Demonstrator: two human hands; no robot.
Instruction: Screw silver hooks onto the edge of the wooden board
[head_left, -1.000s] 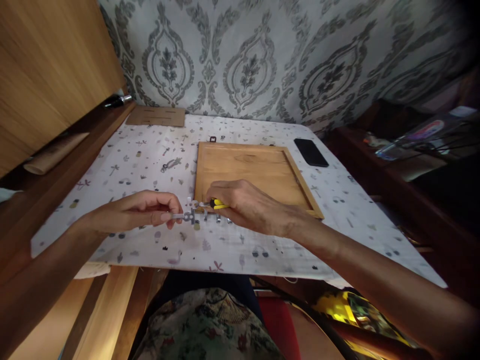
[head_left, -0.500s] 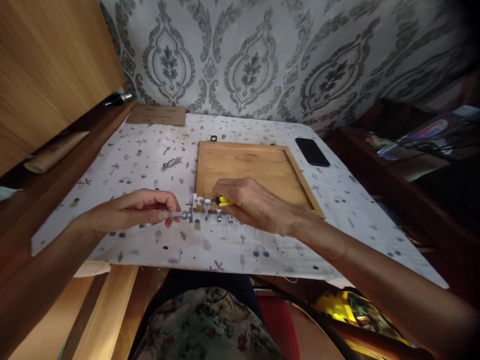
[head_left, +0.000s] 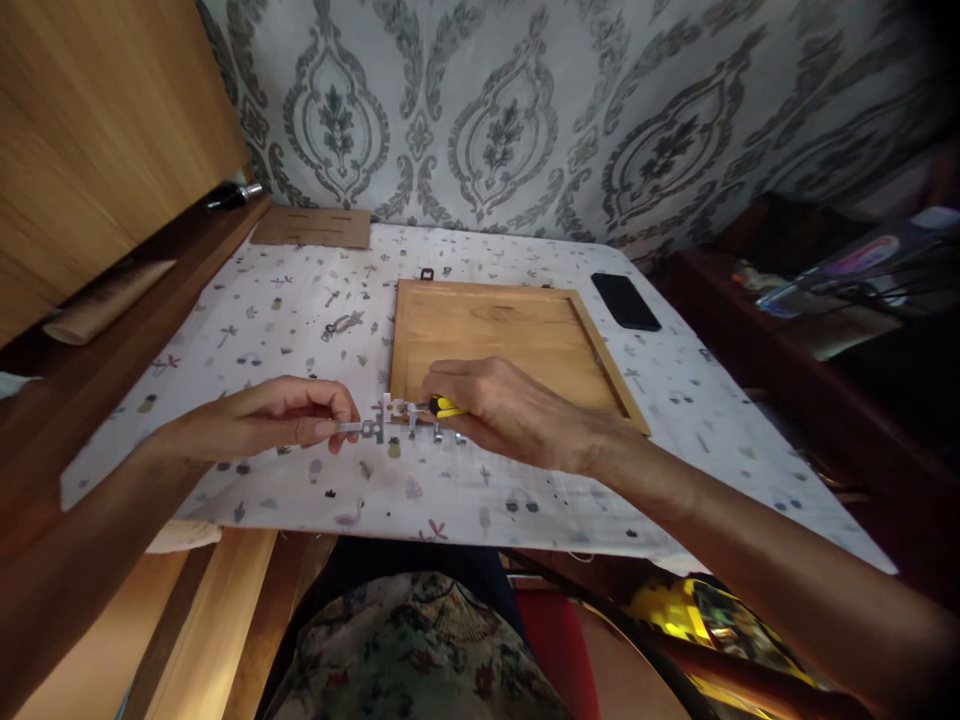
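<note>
Between the thumb and fingers of my left hand (head_left: 281, 420) is a small flat metal piece (head_left: 370, 429) with a notched, cut-out end pointing right. My right hand (head_left: 517, 415) is closed around a tool with a yellow-and-black handle (head_left: 445, 407); its slim silver tip points left. At that tip is a second notched metal piece (head_left: 391, 408), just above the first; I cannot tell whether the two touch. A few small shiny metal parts (head_left: 437, 433) sit along the front edge of the shallow wooden tray (head_left: 480, 340), partly hidden by my right hand.
A black phone (head_left: 626, 301) lies right of the tray, on the patterned tablecloth (head_left: 300, 480). Brown cardboard (head_left: 311, 227) is at the back left. A small grey item (head_left: 343, 325) lies left of the tray, and a dark clip-like piece (head_left: 427, 273) behind it.
The tool tip and the metal piece at it have shifted slightly downward. My left hand has stayed nearly still with its piece.
</note>
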